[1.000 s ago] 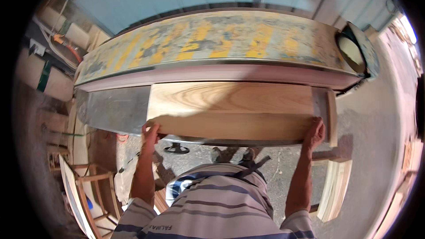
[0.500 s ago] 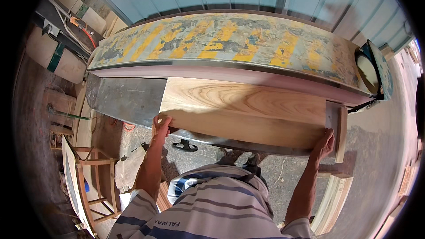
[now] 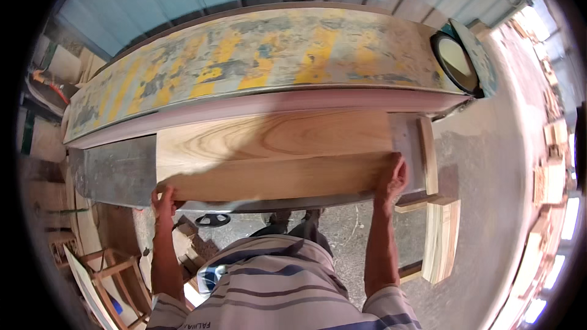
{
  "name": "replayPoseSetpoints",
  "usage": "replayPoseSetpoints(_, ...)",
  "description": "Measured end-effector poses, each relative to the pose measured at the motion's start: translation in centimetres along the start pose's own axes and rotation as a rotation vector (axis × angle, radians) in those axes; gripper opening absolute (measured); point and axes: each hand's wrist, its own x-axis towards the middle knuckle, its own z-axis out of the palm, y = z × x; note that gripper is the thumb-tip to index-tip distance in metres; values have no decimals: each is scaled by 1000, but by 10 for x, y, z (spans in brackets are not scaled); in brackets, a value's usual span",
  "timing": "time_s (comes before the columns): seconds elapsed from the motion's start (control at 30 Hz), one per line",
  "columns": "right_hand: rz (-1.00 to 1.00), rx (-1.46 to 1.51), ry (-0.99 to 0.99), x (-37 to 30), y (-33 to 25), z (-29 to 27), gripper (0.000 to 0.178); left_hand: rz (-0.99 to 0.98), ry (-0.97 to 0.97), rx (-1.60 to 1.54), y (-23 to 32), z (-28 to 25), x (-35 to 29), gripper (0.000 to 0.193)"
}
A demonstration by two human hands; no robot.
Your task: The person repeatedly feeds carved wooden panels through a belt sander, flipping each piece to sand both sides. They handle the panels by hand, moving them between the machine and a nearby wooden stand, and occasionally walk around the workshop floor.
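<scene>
A wide, pale wooden board [image 3: 275,140] with curved grain lies flat on a grey metal table [image 3: 116,165]. Its far edge is right at a long pinkish belt [image 3: 244,110] standing upright along the table; whether they touch, I cannot tell. My left hand [image 3: 164,200] grips the board's near left corner, thumb on top and the other fingers partly hidden below. My right hand [image 3: 394,177] is closed on the board's right end, close to the near corner. A shadow falls across the middle and near part of the board.
Behind the belt runs a long machine cover [image 3: 263,55] with worn yellow stripes. A wooden strip [image 3: 428,153] borders the table's right end, with stacked timber [image 3: 441,238] below it. A black handwheel [image 3: 212,220] sits under the front edge; a wooden frame [image 3: 110,275] stands lower left.
My view has swung to the right, so the whole machine appears farther left. My right hand has shifted a little farther up the board's right end. Both hands keep their hold.
</scene>
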Motion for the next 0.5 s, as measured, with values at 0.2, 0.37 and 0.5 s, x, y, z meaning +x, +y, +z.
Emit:
replayPoseSetpoints(0.2, 70, -163, 71, -29, -9, 20, 31, 0, -16, 28, 10, -26, 24, 57)
replayPoseSetpoints(0.37, 114, 3, 97, -12, 17, 12, 21, 29, 4, 3, -6, -20, 21, 62)
replayPoseSetpoints(0.5, 17, 154, -15, 23, 5, -11, 28, 86, -10, -136, 1, 24, -18, 61)
